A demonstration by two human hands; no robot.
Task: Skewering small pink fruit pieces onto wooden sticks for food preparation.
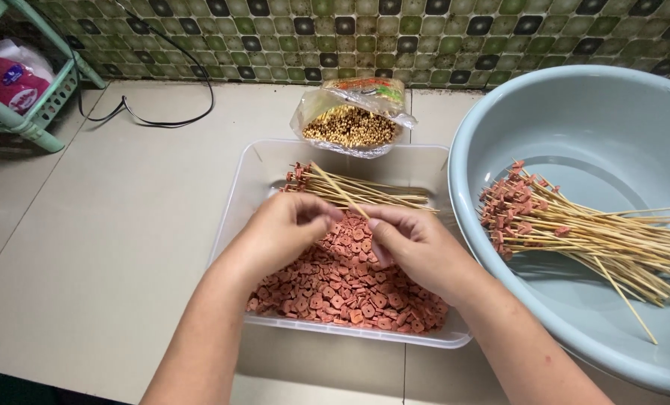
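My left hand [284,229] and my right hand [414,244] meet above a clear plastic tray [249,176] filled with small reddish sausage slices [342,289]. A thin bamboo skewer [333,187] is pinched between the fingers of both hands and slants up toward the far left. My right hand's fingertips close at the skewer's near end, where a slice may sit, though I cannot make it out. A small bundle of loaded skewers [365,193] lies across the far end of the tray.
A large pale blue basin [575,112] on the right holds a pile of finished skewers [575,232]. An open plastic bag of small tan beads or beans [350,124] sits behind the tray. A black cable [155,112] and a green rack [35,105] are at the far left.
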